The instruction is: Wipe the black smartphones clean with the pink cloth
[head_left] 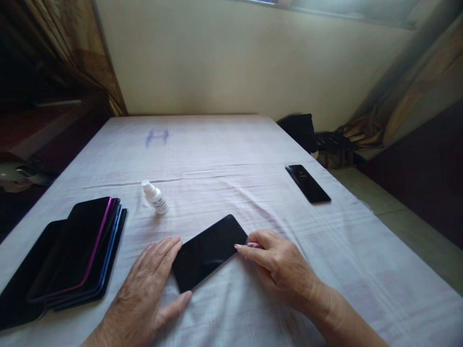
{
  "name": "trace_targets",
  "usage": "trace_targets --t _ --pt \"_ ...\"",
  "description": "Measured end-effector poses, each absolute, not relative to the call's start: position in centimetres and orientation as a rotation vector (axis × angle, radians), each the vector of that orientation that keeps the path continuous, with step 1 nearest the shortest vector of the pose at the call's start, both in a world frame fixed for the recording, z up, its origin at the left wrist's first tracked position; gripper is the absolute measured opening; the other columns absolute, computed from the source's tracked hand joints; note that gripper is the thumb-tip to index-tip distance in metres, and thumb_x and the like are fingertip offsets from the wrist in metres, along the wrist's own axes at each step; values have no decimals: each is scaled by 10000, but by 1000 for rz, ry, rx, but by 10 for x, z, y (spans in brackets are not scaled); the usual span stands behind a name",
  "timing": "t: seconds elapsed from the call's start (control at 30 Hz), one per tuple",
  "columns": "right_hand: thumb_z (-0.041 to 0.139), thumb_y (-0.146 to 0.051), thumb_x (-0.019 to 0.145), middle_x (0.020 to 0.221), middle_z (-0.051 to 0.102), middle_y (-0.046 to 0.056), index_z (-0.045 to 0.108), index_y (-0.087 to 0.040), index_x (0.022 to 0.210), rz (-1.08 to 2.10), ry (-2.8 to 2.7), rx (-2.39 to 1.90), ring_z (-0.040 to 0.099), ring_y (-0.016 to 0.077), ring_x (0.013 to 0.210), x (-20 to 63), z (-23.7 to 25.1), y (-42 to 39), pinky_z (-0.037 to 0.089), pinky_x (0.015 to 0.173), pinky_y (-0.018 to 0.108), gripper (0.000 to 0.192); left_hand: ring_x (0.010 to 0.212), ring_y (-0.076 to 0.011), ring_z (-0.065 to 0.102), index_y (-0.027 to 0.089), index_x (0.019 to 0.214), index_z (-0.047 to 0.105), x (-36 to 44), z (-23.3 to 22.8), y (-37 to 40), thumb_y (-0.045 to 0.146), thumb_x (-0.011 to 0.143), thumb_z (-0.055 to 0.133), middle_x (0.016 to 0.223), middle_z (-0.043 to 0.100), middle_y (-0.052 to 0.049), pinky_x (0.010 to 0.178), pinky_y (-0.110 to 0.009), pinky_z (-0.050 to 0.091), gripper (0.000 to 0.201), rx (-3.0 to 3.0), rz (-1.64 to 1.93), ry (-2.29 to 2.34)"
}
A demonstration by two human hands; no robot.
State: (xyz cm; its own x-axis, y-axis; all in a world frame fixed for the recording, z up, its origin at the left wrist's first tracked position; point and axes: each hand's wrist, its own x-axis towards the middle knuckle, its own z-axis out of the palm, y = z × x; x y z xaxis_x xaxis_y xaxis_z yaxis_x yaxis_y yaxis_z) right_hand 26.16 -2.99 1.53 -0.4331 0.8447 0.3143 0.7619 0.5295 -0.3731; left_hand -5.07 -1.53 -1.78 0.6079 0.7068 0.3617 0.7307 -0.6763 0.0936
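In front of me a black smartphone (210, 253) lies at a slant on the cloth, its dark glass side up. My left hand (150, 279) rests at the phone's left end with the fingers stretched out; the fingertips touch one corner and the spread thumb is by the near corner. My right hand (280, 262) is at the right end, fingers curled and pinched together over the phone's edge. A small pale pinkish bit shows between those fingers, too small to name. Beyond my left hand, a white bottle (155, 197) with a narrow top stands on the cloth.
Several dark phones (77, 250) are stacked at the left, some with purple or blue edges. Another black phone (308, 184) lies near the right edge of the cloth-covered table (202, 149). A wall (224, 62) borders the far side. Past the right edge sits a black bag-like object (298, 129).
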Motion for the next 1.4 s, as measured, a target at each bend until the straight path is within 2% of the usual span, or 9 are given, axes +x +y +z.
trace_targets --t 0.23,0.4,0.63,0.9,1.17,1.4 --pt "517 -53 876 938 656 64 722 -250 1153 280 -2286 -1363 621 164 813 269 13 -28 513 713 270 397 1282 -299 539 189 1504 313 -51 -17 -15 487 899 539 1411 560 -131 1085 -441 406 712 -2764 -543 -1237" --pt "529 -60 883 926 652 68 729 -233 1125 215 -2268 -1380 617 167 809 273 12 -26 508 705 269 358 1287 -305 529 152 1482 348 -51 -17 -15 487 904 533 1412 553 -147 1090 -439 392 693 -2757 -540 -1214" --pt "494 -55 875 936 654 74 711 -228 1168 300 -2309 -1267 606 168 804 259 13 -30 515 720 277 404 1270 -305 541 129 1462 391 -51 -18 -15 497 897 545 1406 555 -148 1100 -421 389 692 -2750 -577 -1193" --pt "522 -69 886 930 652 73 726 -228 1123 171 -2248 -1371 611 174 815 272 7 -25 511 697 270 350 1272 -314 541 148 1485 363 -51 -17 -15 461 892 553 1420 545 -140 1088 -446 408 697 -2768 -578 -1212" --pt "498 -47 871 924 655 66 721 -223 1139 232 -2296 -1289 603 165 786 257 14 -31 519 717 269 390 1296 -294 514 134 1466 378 -51 -17 -15 473 906 529 1420 539 -146 1107 -417 374 672 -2755 -563 -1189" --pt "507 -69 890 927 654 72 722 -228 1135 179 -2273 -1345 613 169 804 268 12 -27 508 708 276 362 1275 -311 536 167 1496 338 -51 -18 -15 487 904 533 1414 553 -137 1082 -449 406 701 -2766 -581 -1219"
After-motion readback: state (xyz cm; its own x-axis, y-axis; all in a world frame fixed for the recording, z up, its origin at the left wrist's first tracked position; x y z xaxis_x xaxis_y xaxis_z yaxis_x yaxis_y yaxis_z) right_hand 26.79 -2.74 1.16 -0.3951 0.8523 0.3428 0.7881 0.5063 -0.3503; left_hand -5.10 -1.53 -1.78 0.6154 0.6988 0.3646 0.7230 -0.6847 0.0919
